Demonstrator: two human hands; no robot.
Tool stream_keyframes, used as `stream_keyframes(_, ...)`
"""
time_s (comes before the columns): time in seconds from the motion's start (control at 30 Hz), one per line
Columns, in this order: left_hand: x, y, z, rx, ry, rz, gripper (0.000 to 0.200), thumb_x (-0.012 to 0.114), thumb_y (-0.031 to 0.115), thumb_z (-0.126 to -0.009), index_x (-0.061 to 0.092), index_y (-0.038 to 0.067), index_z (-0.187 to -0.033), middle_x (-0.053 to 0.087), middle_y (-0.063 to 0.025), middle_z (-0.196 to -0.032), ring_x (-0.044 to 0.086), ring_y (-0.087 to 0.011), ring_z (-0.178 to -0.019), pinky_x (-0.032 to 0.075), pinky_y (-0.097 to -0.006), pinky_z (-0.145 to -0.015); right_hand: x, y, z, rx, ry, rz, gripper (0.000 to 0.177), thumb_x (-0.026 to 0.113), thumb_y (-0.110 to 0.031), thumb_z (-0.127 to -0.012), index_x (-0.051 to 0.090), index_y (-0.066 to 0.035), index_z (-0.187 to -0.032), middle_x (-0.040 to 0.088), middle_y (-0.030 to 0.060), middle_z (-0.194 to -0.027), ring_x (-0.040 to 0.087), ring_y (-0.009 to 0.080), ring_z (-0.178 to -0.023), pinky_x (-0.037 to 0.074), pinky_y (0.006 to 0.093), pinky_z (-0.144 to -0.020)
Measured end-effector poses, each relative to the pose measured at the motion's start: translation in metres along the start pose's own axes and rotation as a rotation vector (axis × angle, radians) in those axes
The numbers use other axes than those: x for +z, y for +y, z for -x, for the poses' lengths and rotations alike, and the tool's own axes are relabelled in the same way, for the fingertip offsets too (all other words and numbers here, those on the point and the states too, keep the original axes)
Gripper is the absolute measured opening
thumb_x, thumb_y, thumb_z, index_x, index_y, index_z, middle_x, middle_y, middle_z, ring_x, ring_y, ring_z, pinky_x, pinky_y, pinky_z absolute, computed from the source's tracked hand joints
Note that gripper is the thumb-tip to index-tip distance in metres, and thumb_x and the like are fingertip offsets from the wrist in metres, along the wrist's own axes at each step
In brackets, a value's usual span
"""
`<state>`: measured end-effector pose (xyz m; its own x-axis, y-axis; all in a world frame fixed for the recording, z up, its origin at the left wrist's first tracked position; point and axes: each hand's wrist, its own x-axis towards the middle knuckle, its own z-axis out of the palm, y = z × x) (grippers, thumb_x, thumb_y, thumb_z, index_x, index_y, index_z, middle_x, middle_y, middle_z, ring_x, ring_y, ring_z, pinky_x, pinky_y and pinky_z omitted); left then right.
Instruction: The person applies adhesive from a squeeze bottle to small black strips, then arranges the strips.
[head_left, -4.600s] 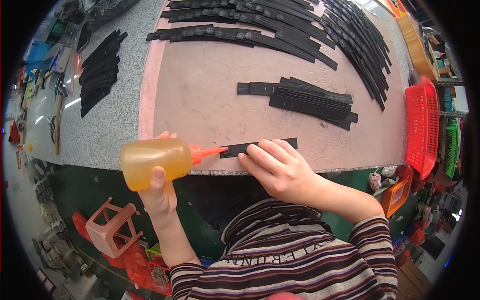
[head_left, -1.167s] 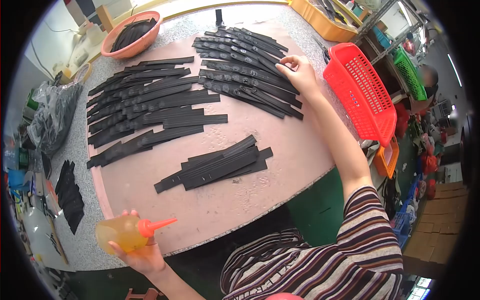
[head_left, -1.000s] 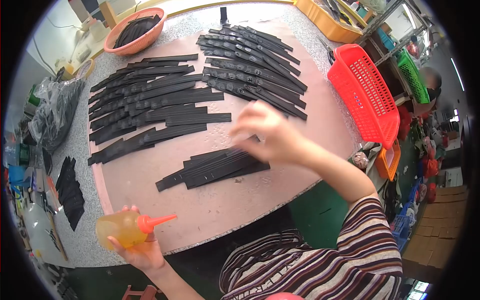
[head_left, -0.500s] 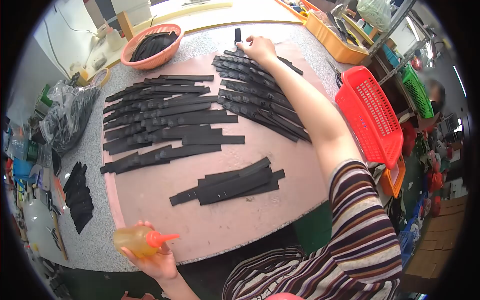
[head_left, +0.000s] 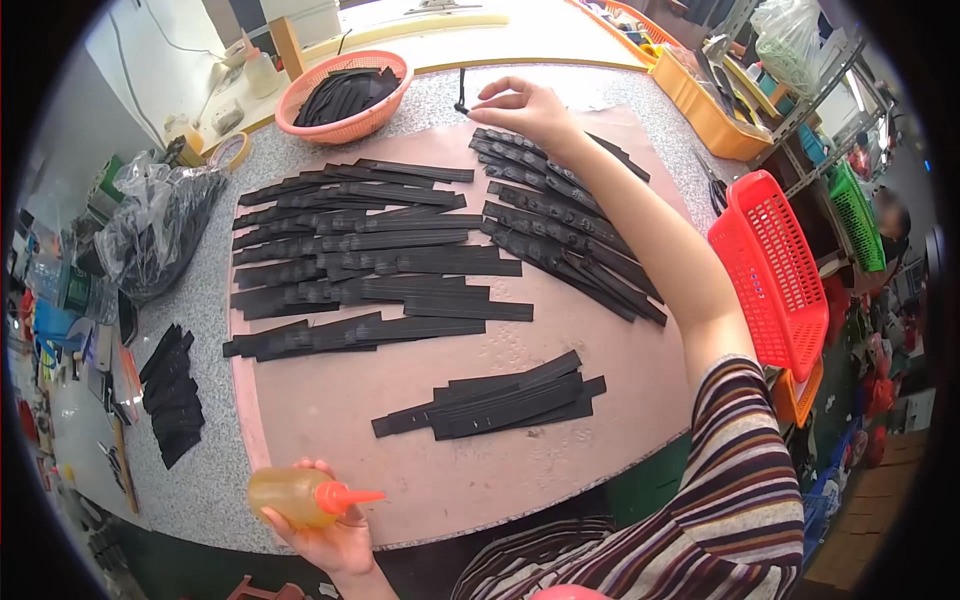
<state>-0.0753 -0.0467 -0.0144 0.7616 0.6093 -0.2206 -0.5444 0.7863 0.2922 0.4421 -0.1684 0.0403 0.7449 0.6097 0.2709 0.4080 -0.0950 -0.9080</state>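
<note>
My left hand (head_left: pixel 335 540) is closed around a squeeze bottle (head_left: pixel 300 496) of amber liquid, its red nozzle pointing right, at the near left edge of the table. At the far side, my right hand (head_left: pixel 525 115) pinches a small black strip (head_left: pixel 462 92) between thumb and fingertips, holding it up off the surface. Below that hand lie overlapping rows of black strips (head_left: pixel 560 225) with glossy patches. More rows of black strips (head_left: pixel 380 260) spread over the left of the pink mat (head_left: pixel 330 410). A loose stack of black strips (head_left: pixel 500 400) rests nearer to me.
A pink basket (head_left: pixel 350 125) full of black pieces stands at the back. Along the right are a red basket (head_left: pixel 765 270) and a yellow bin (head_left: pixel 705 110). A plastic bag (head_left: pixel 160 225) and a black bundle (head_left: pixel 172 400) lie at the left. Another person (head_left: pixel 890 215) is far right.
My right hand has lifted the small black strip away from the rows, and the strip now appears edge-on. The whole view has shifted slightly. My left hand still holds the bottle.
</note>
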Motion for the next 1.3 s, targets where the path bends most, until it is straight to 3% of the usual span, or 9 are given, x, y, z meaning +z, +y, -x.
stream_keyframes(0.2,0.0,-0.003,-0.003,0.021,-0.037,-0.016,0.063,0.058,0.044,-0.094,0.039,0.004,-0.139,0.045,-0.0118,-0.141,0.042,-0.0271,-0.134,0.053,-0.0519,-0.095,0.027,-0.015,0.003,-0.065,-0.068,0.11,0.036,0.081,-0.027,-0.075,0.067,-0.002,-0.098,0.073,0.012,-0.092,0.066,0.0135,-0.087,0.051,0.0272,-0.081)
stream_keyframes(0.33,0.003,-0.001,0.001,0.045,0.033,0.008,0.062,0.06,0.042,-0.093,0.04,0.005,-0.138,0.047,-0.0124,-0.14,0.04,-0.0274,-0.136,0.053,-0.0513,-0.096,0.042,0.01,-0.015,-0.09,0.129,0.576,0.036,0.076,-0.04,-0.078,0.073,-0.007,-0.092,0.072,0.0111,-0.088,0.068,0.0224,-0.088,0.051,0.0335,-0.081)
stream_keyframes(0.4,0.003,0.001,0.004,0.03,0.0,0.034,0.062,0.061,0.041,-0.093,0.041,0.005,-0.138,0.047,-0.0127,-0.139,0.04,-0.0275,-0.136,0.052,-0.051,-0.097,0.055,-0.008,0.018,-0.301,0.079,0.547,0.039,0.072,-0.045,-0.082,0.072,-0.008,-0.095,0.069,0.0067,-0.088,0.064,0.0143,-0.073,0.05,0.0282,-0.069)
stream_keyframes(0.47,-0.001,0.003,0.008,0.024,-0.05,0.055,0.062,0.062,0.041,-0.092,0.041,0.005,-0.138,0.047,-0.013,-0.139,0.04,-0.0275,-0.136,0.052,-0.0511,-0.097,0.066,-0.044,0.077,-0.465,-0.161,0.466,0.024,0.072,-0.03,-0.085,0.072,-0.007,-0.093,0.068,0.0055,-0.084,0.06,0.0125,-0.074,0.048,0.0263,-0.068)
stream_keyframes(0.6,-0.004,0.004,0.009,0.0,-0.1,0.063,0.063,0.062,0.041,-0.092,0.039,0.005,-0.138,0.045,-0.0139,-0.141,0.04,-0.028,-0.135,0.052,-0.052,-0.097,0.072,-0.099,0.203,-0.293,-0.582,0.304,0.01,0.074,-0.011,-0.079,0.067,-0.006,-0.08,0.061,0.0045,-0.076,0.058,0.0186,-0.069,0.046,0.03,-0.061)
stream_keyframes(0.67,-0.002,0.002,0.005,-0.012,-0.101,0.061,0.064,0.063,0.041,-0.091,0.039,0.005,-0.138,0.044,-0.0146,-0.141,0.04,-0.029,-0.135,0.052,-0.0524,-0.097,0.078,-0.092,0.244,-0.465,-0.507,0.412,0.015,0.076,-0.01,-0.076,0.064,-0.006,-0.083,0.057,0.0059,-0.084,0.057,0.0259,-0.08,0.045,0.034,-0.069)
stream_keyframes(0.93,0.013,-0.02,0.005,-0.012,-0.103,-0.046,0.067,0.062,0.043,-0.091,0.037,0.004,-0.14,0.043,-0.0164,-0.141,0.041,-0.0342,-0.133,0.053,-0.0518,-0.096,0.089,-0.082,0.273,-0.434,-0.375,0.455,0.021,0.074,-0.008,-0.071,0.062,-0.004,-0.088,0.056,0.0067,-0.088,0.054,0.0247,-0.081,0.044,0.0356,-0.072)
stream_keyframes(1.13,0.018,-0.022,0.018,0.237,0.0,-0.672,0.075,0.069,0.046,-0.085,0.038,0.003,-0.138,0.046,-0.0178,-0.137,0.046,-0.0353,-0.13,0.047,-0.0513,-0.101,0.092,-0.085,0.325,-0.763,-0.487,0.643,0.025,0.069,-0.012,-0.068,0.063,0.001,-0.089,0.057,0.0093,-0.088,0.058,0.0211,-0.08,0.048,0.0334,-0.069)
stream_keyframes(1.3,0.029,-0.038,0.014,0.205,-0.095,-0.976,0.075,0.077,0.039,-0.078,0.041,0.002,-0.132,0.052,-0.0229,-0.129,0.054,-0.0359,-0.121,0.044,-0.0486,-0.103,0.094,-0.085,0.333,-0.728,-0.415,0.652,0.03,0.072,-0.013,-0.074,0.067,0.001,-0.101,0.057,0.0072,-0.093,0.059,0.0203,-0.083,0.049,0.0324,-0.071)
